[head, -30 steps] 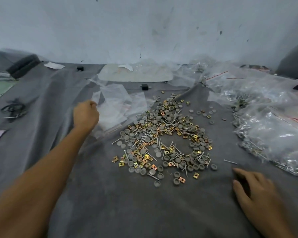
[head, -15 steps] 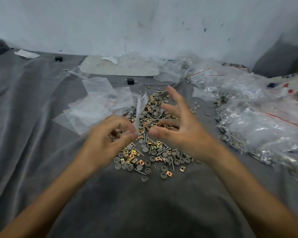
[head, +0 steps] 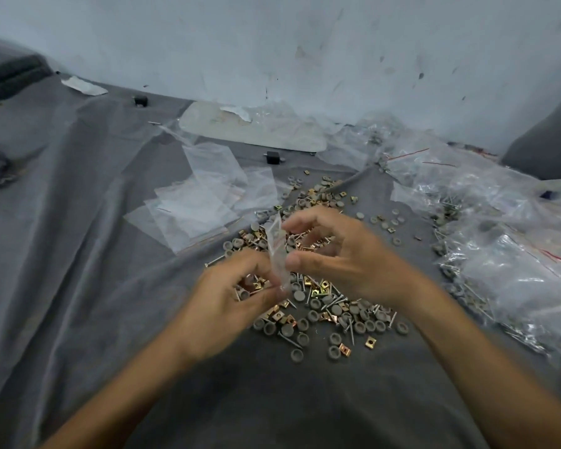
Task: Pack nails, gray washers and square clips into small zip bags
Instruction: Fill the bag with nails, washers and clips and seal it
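Right hand (head: pixel 350 264) has joined left hand (head: pixel 227 306) in pinching a small clear plastic zip bag (head: pixel 277 254), ready for opening.

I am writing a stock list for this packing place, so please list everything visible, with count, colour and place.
small zip bag: one, clear, held over the pile
nails: many, silver, in the central pile
gray washers: many, gray, same pile
square clips: many, brass, same pile
empty zip bags: stack, clear, left of the pile
filled bags: heap, clear, right side
black blocks: two, black, far on the cloth
cloth: one, gray, under everything
left hand: one, grips the bag's lower end
right hand: one, pinches the bag's edge
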A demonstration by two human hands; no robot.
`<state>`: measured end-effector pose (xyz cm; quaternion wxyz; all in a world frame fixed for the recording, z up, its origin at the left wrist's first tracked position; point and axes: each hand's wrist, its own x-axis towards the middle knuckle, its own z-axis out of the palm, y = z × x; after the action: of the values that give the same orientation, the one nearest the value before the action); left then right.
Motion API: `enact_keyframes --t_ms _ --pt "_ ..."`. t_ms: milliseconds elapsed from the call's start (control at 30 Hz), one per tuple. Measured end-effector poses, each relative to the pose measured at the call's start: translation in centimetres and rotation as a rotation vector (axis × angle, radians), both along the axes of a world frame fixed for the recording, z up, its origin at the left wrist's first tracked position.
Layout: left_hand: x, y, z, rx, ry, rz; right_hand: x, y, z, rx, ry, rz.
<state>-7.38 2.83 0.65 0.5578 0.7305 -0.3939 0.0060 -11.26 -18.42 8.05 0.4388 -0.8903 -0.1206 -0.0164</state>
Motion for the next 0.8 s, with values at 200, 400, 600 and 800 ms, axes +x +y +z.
enact_keyframes --t_ms 200,400,600,800 --pt "0.4 0.6 -0.2 0.058 -0.026 -0.066 1.1 -0.8 2.7 -0.314 0.031 0.129" --pt "0.3 0.8 -0.2 0.063 0.046 -0.047 1.5 -0.6 4.1 -0.481 0.22 0.283" --pt "1.4 0.8 0.6 0.079 0.362 -0.131 1.6 -0.6 5.4 -0.531 0.143 0.246" --pt "1.9 -0.6 2.6 -0.016 0.485 -0.333 1.3 0.7 6.0 -0.558 0.165 0.359"
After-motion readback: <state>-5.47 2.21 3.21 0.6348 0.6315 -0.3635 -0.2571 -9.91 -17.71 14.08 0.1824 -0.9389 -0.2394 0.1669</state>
